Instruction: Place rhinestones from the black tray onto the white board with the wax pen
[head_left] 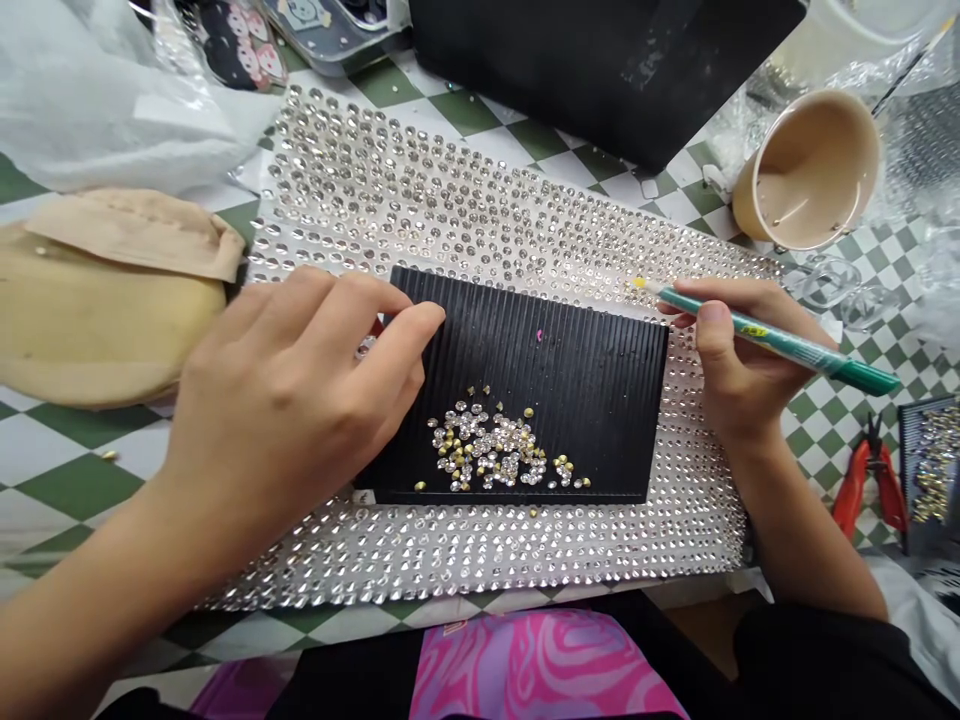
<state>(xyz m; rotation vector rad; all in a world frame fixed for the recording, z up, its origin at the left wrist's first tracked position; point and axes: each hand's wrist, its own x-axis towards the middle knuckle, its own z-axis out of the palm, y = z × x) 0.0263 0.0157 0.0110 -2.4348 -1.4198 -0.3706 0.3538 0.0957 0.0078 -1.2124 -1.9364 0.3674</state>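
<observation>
My left hand [300,390] is closed over the upper left corner of a black ridged tray [585,400], thumb and forefinger nearly together. What lies between its fingers is hidden. Loose clear rhinestones [495,450] with gold backs are heaped along the tray's near side. My right hand [750,350] grips a green pencil [787,345], its yellow tip pointing left just beyond the tray's upper right corner. Beneath the tray spreads a white sheet [450,550] covered in rows of shiny rhinestones. The pencil tip is over these rows; I cannot tell whether it touches.
A beige pouch-like pad [112,310] lies at left. At the right are a beige cup [817,170], red-handled pliers [870,480] and another tray of rhinestones [934,460]. A black box [600,70] and phone cases [330,30] stand at the back on the checkered tablecloth [810,440].
</observation>
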